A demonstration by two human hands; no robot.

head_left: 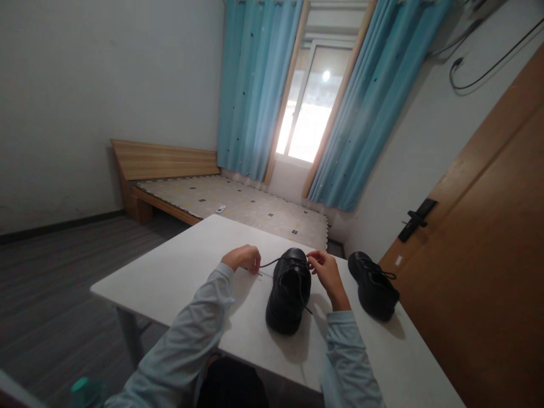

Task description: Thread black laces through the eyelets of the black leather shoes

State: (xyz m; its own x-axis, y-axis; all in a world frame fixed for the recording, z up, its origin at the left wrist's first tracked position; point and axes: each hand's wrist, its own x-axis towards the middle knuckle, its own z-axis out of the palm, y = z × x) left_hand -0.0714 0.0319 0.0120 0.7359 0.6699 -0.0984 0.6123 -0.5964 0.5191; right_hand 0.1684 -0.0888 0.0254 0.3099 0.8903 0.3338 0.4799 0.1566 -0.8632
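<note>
- On the white bench (178, 272), a black shoe (289, 294) stands between both hands.
- Left hand (243, 258), at its ten o'clock: fingers pinched shut on the lace (272, 262), pulled taut.
- Right hand (327, 272), at two o'clock: fingers gripping the lace by the eyelets.
- Second shoe (374, 286) at three o'clock, apart.

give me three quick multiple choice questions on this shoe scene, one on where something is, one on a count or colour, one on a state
1. Where is the second black shoe?
A. on the bed
B. on the white table, to the right of the shoe being laced
C. on the floor

2. How many shoes are on the table?
A. one
B. two
C. three

3. What is the left hand doing?
A. pinching a lace pulled out sideways from the near shoe
B. resting flat
C. holding a bottle

Key: 1 B, it stands beyond the right hand; 2 B, both black; 3 A, the lace runs taut to its fingers.
</note>
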